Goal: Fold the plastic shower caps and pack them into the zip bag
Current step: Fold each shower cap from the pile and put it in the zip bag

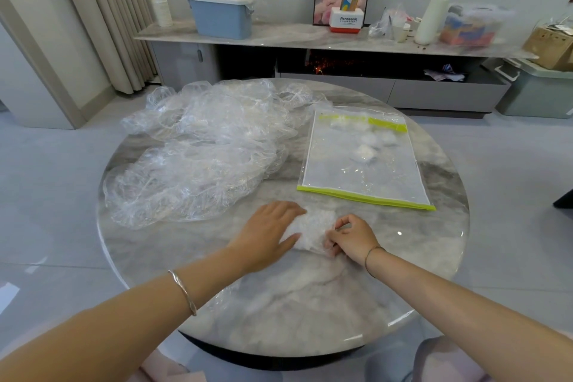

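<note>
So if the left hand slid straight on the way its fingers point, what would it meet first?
The left hand rests on the cap; past it, probably the near green edge of the zip bag.

A bare table [294, 164] strip separates cap pile [201, 149] and zip bag [362, 170]

A round table [310, 304] with a glossy, grey-white marbled top carries everything. On its far left lies a loose heap of clear shower caps [201, 149], spreading to the rim. To the right of the heap a clear zip bag [366, 177] with lime-green edges lies flat, a few small folded caps [362, 152] showing through its upper half. Nearer the front, apart from both, a bunched cap [311, 232] rests on the top.
</note>
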A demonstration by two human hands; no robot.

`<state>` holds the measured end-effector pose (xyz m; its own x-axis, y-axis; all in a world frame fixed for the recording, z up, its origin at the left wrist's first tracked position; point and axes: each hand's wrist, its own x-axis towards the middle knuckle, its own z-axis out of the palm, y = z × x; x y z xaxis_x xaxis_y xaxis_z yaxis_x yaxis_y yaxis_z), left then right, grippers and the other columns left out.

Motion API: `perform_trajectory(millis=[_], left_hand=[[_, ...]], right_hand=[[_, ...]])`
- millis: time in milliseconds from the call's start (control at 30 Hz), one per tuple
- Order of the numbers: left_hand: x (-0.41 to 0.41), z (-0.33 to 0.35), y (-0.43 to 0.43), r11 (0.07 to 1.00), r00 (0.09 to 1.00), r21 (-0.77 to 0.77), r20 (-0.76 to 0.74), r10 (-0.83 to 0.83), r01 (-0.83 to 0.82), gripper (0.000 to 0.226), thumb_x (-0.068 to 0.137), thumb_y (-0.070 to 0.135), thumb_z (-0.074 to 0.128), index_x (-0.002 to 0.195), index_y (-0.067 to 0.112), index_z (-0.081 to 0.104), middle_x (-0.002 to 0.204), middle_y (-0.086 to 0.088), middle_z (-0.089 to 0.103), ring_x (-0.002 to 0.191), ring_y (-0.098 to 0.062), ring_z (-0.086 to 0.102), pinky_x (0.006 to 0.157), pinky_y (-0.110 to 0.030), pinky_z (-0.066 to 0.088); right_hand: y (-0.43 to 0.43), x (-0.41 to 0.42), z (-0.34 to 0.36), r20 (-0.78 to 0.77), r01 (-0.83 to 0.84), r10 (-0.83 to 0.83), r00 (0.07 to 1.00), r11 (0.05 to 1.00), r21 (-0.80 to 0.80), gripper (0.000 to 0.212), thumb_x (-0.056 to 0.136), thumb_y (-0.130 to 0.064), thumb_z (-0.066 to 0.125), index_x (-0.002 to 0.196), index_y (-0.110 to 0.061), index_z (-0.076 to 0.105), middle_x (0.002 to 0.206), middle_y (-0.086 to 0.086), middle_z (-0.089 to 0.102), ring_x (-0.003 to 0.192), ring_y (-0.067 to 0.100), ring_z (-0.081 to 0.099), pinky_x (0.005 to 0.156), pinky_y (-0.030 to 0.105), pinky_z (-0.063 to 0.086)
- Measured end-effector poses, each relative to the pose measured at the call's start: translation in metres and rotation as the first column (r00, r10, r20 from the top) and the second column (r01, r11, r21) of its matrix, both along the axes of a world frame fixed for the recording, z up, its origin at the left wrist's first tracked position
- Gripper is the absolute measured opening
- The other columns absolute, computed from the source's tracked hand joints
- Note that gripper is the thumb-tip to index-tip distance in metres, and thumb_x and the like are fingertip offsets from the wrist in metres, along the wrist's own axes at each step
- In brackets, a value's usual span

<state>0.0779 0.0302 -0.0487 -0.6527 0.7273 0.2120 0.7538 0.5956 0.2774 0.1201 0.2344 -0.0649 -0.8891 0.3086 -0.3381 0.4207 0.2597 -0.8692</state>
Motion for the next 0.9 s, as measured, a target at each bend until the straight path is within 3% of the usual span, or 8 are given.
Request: perform_trajectory(millis=[133,200,300,400,567,667,733,900], left_hand=[[0.009,-0.014,0.002,0.929,0.985,-0.327,0.077,-0.157,0.174,0.086,0.079,0.069,-0.008,0.152,0.025,0.004,0.159,0.006,0.002,0.146,-0.011,-0.003,0.116,-0.028,-0.009],[0.009,-0.021,0.002,0.914,0.986,-0.376,0.124,-0.116,0.154,0.101,0.065,0.075,-0.024,0.151,0.026,-0.003,0.159,0.007,-0.004,0.146,-0.012,-0.007,0.115,-0.028,-0.011],[0.004,-0.025,0.002,0.912,0.982,-0.379,0.157,-0.101,0.155,0.107,0.059,0.078,-0.029,0.151,0.028,-0.003,0.159,0.008,-0.006,0.146,-0.012,-0.008,0.114,-0.028,-0.011],[0.003,-0.025,0.004,0.911,0.982,-0.379,0.149,-0.113,0.162,0.101,0.064,0.075,-0.023,0.151,0.028,-0.004,0.159,0.006,-0.006,0.146,-0.013,-0.008,0.113,-0.027,-0.011],[0.003,-0.025,0.005,0.893,0.985,-0.422,0.136,-0.105,0.153,0.092,0.07,0.07,-0.015,0.15,0.027,-0.005,0.159,0.006,-0.008,0.146,-0.014,-0.008,0.115,-0.03,-0.01],[0.0,-0.019,0.003,0.897,0.991,-0.423,0.058,-0.117,0.13,0.08,0.088,0.064,-0.004,0.149,0.022,0.025,0.155,0.001,0.025,0.143,-0.018,0.023,0.116,-0.035,0.014],[-0.005,-0.022,0.003,0.899,0.988,-0.421,-0.043,-0.151,0.119,0.06,0.095,0.054,0.02,0.13,0.024,0.057,0.13,0.001,0.059,0.118,-0.019,0.056,0.102,-0.035,0.042],[-0.008,-0.018,0.01,0.94,0.984,-0.322,-0.099,-0.15,0.111,0.043,0.086,0.046,0.037,0.11,0.025,0.066,0.1,0.004,0.063,0.088,-0.017,0.063,0.081,-0.027,0.047]], right_hand=[[0.001,0.0,0.001,0.002,-0.008,0.008,1.0,1.0,0.019,0.02,0.085,-0.007,0.063,0.088,-0.011,0.043,0.066,0.007,0.063,0.045,0.016,0.059,0.041,0.02,0.04],[0.003,0.003,0.001,-0.12,-0.045,0.084,0.989,0.955,0.292,0.023,0.081,-0.013,0.066,0.092,-0.014,0.046,0.075,-0.002,0.057,0.06,0.012,0.056,0.055,0.025,0.044],[0.006,0.008,0.004,-0.348,-0.045,0.442,0.827,0.669,0.742,0.021,0.082,-0.025,0.06,0.101,-0.019,0.057,0.097,-0.007,0.053,0.089,0.009,0.049,0.077,0.025,0.041],[0.008,0.011,0.001,-0.303,-0.077,0.747,0.592,0.427,0.901,0.028,0.085,-0.034,0.05,0.106,-0.021,0.064,0.109,-0.006,0.062,0.104,0.01,0.052,0.092,0.024,0.033],[0.021,0.02,-0.019,-0.078,-0.165,0.809,0.582,0.211,0.964,0.043,0.086,-0.043,0.041,0.113,-0.022,0.067,0.115,-0.008,0.066,0.103,0.007,0.061,0.097,0.022,0.036],[0.026,0.022,-0.018,-0.036,-0.189,0.786,0.617,0.192,0.963,0.045,0.087,-0.046,0.038,0.115,-0.024,0.066,0.118,-0.009,0.065,0.103,0.005,0.062,0.091,0.023,0.047],[0.025,0.021,-0.012,-0.061,-0.203,0.769,0.636,0.244,0.948,0.045,0.086,-0.047,0.039,0.113,-0.024,0.067,0.115,-0.01,0.066,0.099,0.005,0.064,0.089,0.025,0.048],[0.02,0.017,-0.009,-0.108,-0.244,0.728,0.677,0.361,0.9,0.04,0.081,-0.048,0.054,0.106,-0.02,0.067,0.109,-0.008,0.067,0.094,0.012,0.063,0.085,0.024,0.045]])
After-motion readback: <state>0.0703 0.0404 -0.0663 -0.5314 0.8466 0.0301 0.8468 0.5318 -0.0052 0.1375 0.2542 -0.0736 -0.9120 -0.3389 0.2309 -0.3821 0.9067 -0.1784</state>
